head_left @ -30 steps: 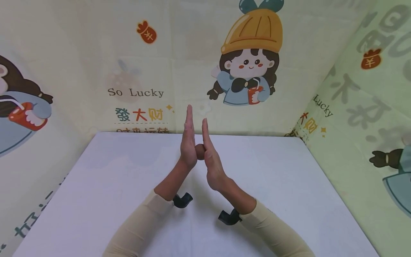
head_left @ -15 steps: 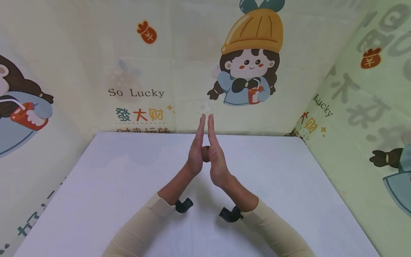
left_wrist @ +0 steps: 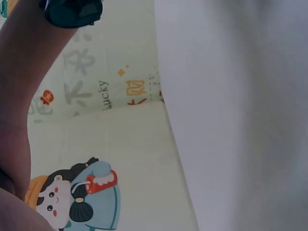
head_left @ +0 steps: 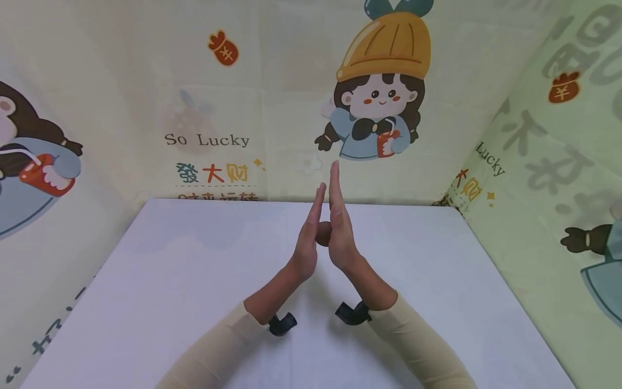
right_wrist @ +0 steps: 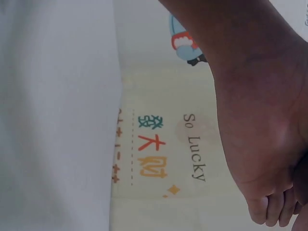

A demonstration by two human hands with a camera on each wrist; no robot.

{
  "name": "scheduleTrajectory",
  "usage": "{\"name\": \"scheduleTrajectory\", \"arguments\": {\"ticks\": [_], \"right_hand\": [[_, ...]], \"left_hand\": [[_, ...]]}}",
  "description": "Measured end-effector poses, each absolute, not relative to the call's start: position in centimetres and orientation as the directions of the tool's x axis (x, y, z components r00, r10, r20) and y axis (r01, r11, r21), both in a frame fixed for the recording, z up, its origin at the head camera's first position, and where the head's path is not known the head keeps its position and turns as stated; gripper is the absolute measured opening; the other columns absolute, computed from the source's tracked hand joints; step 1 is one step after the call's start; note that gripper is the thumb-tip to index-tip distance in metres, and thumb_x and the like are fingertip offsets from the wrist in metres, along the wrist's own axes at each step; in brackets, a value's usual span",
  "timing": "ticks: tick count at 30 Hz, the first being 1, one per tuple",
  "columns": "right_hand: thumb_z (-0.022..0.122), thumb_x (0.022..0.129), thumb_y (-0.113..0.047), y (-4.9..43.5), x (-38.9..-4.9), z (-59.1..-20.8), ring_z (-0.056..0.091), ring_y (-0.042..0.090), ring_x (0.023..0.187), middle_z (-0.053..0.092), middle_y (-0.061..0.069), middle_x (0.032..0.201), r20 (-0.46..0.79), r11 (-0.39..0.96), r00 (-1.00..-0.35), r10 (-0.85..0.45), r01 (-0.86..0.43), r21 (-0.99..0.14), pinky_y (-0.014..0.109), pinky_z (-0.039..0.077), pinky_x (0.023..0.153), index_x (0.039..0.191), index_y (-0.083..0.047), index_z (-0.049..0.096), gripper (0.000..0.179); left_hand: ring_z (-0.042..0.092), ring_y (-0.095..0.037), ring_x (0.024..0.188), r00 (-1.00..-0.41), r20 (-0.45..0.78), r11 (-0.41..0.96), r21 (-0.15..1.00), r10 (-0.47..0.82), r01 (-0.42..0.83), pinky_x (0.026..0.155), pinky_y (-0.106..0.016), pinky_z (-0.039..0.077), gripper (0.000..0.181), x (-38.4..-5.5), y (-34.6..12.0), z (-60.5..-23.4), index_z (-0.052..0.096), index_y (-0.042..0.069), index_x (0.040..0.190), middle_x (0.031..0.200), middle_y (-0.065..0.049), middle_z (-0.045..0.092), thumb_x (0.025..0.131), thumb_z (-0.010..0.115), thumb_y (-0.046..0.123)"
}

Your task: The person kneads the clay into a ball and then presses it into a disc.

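In the head view a small brown ball [head_left: 323, 234] sits between two upright, facing palms over the white table. My left hand [head_left: 306, 246] presses it from the left side with straight fingers. Against its right side lies my right hand [head_left: 342, 235], also with straight fingers, its fingertips reaching farther forward than the left ones. Parts of the ball are covered by the palms. A dark edge of the ball [right_wrist: 301, 182] shows at the right border of the right wrist view, beside a palm.
The white table [head_left: 209, 259] spreads below both arms. Behind it and along the sides hangs a pale cloth [head_left: 291, 70] printed with cartoon figures and lettering. Black wrist cameras sit at the left cuff [head_left: 283, 324] and the right cuff [head_left: 353, 313].
Both hands and the ball have shifted to the right. My right hand has slid forward while my left hand has drawn back, the ball staying between the palms.
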State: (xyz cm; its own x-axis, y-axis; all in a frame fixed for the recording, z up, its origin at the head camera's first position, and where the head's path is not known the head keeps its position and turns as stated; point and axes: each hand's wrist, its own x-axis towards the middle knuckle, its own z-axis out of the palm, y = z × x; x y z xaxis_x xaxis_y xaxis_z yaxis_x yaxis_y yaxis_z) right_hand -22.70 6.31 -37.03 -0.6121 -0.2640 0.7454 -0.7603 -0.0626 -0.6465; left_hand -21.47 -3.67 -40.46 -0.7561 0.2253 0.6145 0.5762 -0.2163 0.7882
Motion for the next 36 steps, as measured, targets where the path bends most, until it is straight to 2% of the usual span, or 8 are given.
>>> {"name": "scheduleTrajectory", "arguments": {"ticks": [3, 6, 10, 15, 28, 30, 33, 36], "right_hand": [[0.019, 0.110, -0.062, 6.4, -22.9, -36.9, -0.009, 0.021, 0.161, -0.008, 0.003, 0.176, 0.748, -0.067, -0.610, -0.261, -0.762, -0.644, 0.045, -0.002, 0.127, 0.167, -0.003, -0.005, 0.086], [0.020, 0.110, -0.061, 6.5, -23.0, -37.0, -0.009, 0.021, 0.161, -0.008, 0.002, 0.176, 0.747, -0.087, -0.612, -0.261, -0.756, -0.649, 0.046, -0.002, 0.127, 0.167, -0.002, -0.005, 0.085], [0.020, 0.112, -0.058, 6.6, -23.1, -37.4, -0.008, 0.021, 0.161, -0.009, 0.006, 0.176, 0.736, -0.130, -0.620, -0.272, -0.734, -0.666, 0.052, 0.000, 0.126, 0.166, -0.001, -0.005, 0.083], [0.019, 0.113, -0.055, 6.6, -23.1, -38.0, -0.004, 0.019, 0.161, -0.009, 0.001, 0.176, 0.707, -0.166, -0.645, -0.289, -0.694, -0.701, 0.052, 0.006, 0.126, 0.168, -0.005, -0.005, 0.078], [0.016, 0.113, -0.055, 5.9, -23.0, -39.1, -0.001, 0.018, 0.160, -0.005, 0.004, 0.177, 0.698, -0.123, -0.642, -0.316, -0.702, -0.701, 0.044, 0.003, 0.127, 0.168, -0.005, 0.000, 0.076], [0.015, 0.113, -0.056, 5.8, -22.8, -39.4, 0.040, 0.013, 0.144, 0.006, 0.006, 0.176, 0.693, -0.114, -0.646, -0.320, -0.700, -0.705, 0.036, 0.022, 0.122, 0.169, -0.006, 0.000, 0.076], [0.015, 0.113, -0.057, 5.5, -22.6, -39.7, 0.056, 0.010, 0.079, 0.056, 0.007, 0.139, 0.682, -0.118, -0.655, -0.326, -0.688, -0.716, 0.028, 0.043, 0.090, 0.169, -0.008, 0.001, 0.076], [0.015, 0.112, -0.058, 5.2, -22.5, -40.0, 0.037, 0.015, 0.054, 0.049, -0.001, 0.074, 0.674, -0.127, -0.656, -0.340, -0.678, -0.724, 0.029, 0.038, 0.063, 0.169, -0.009, 0.000, 0.076]], "left_hand": [[0.050, -0.006, 0.099, -0.759, 0.613, -0.208, 0.789, 0.220, 0.578, 0.103, -0.034, 0.037, 0.061, -21.1, -3.6, -40.3, 0.009, 0.005, 0.169, 0.175, -0.007, 0.015, 0.112, 0.009, 0.027], [0.039, -0.010, 0.135, -0.760, 0.611, -0.214, 0.791, 0.222, 0.573, 0.119, -0.045, 0.024, 0.061, -20.8, -3.6, -40.1, 0.009, 0.004, 0.168, 0.176, -0.005, 0.007, 0.111, 0.008, 0.025], [0.018, -0.019, 0.156, -0.753, 0.625, -0.229, 0.779, 0.208, 0.583, 0.125, -0.049, 0.013, 0.061, -20.4, -3.5, -39.8, 0.009, 0.002, 0.168, 0.176, -0.004, 0.008, 0.111, 0.009, 0.023], [0.004, -0.016, 0.160, -0.744, 0.644, -0.235, 0.762, 0.177, 0.603, 0.127, -0.044, 0.005, 0.061, -20.1, -3.5, -39.3, 0.009, 0.003, 0.168, 0.176, -0.001, 0.009, 0.110, 0.010, 0.022], [0.004, -0.012, 0.160, -0.753, 0.654, -0.283, 0.737, 0.071, 0.614, 0.126, -0.048, 0.003, 0.065, -20.6, -3.8, -37.4, 0.010, 0.005, 0.169, 0.176, 0.003, 0.009, 0.108, 0.012, 0.028], [0.006, -0.011, 0.160, -0.762, 0.646, -0.273, 0.743, 0.051, 0.611, 0.126, -0.049, 0.004, 0.066, -20.7, -4.0, -37.3, 0.011, 0.005, 0.169, 0.176, 0.003, 0.010, 0.107, 0.012, 0.029], [0.007, -0.011, 0.160, -0.764, 0.645, -0.265, 0.741, 0.024, 0.617, 0.126, -0.050, 0.007, 0.067, -21.0, -4.3, -37.1, 0.011, 0.005, 0.169, 0.176, 0.001, 0.010, 0.107, 0.011, 0.031], [0.007, -0.011, 0.160, -0.762, 0.648, -0.257, 0.736, -0.004, 0.627, 0.126, -0.045, 0.008, 0.066, -21.3, -4.6, -37.0, 0.011, 0.005, 0.169, 0.176, 0.001, 0.011, 0.108, 0.010, 0.032]]}}
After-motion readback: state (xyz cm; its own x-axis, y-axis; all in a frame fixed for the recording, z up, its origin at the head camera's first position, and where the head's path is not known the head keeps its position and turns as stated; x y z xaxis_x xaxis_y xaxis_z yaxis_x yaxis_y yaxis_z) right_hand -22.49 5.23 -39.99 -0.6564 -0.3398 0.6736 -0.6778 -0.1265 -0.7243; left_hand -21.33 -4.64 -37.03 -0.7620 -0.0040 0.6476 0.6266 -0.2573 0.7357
